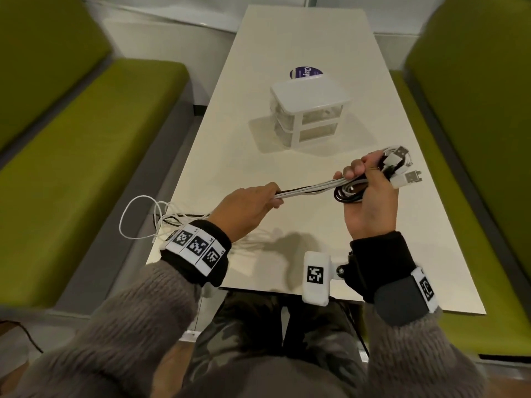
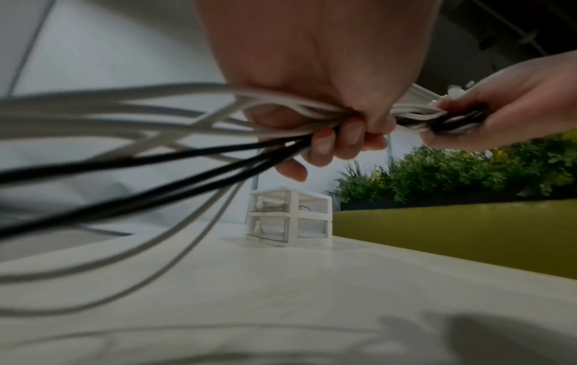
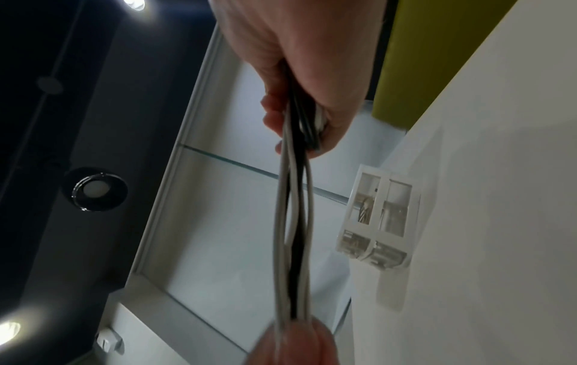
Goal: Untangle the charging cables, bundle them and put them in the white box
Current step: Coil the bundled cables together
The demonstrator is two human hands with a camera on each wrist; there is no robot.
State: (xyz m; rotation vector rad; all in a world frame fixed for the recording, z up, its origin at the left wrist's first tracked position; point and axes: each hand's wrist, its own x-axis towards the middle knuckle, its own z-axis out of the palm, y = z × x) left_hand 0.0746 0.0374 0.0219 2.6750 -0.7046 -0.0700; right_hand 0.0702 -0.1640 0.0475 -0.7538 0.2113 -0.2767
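Both hands grip your cables (image 1: 309, 188).
Left hand (image 1: 247, 209) and right hand (image 1: 369, 196) close around them; white box (image 1: 311, 110) beyond.

Head view: table (image 1: 287, 38) seen steeply from above. Wrist views: set close under each palm, angled low, upward. Shared in all three: white box (image 1: 310, 116) (image 2: 288, 217) (image 3: 377, 222), cables (image 1: 310, 188) (image 2: 156, 158) (image 3: 293, 234).

A cream table (image 1: 287, 47) carries the white box (image 1: 310, 113) just before a round purple sticker (image 1: 306, 72).
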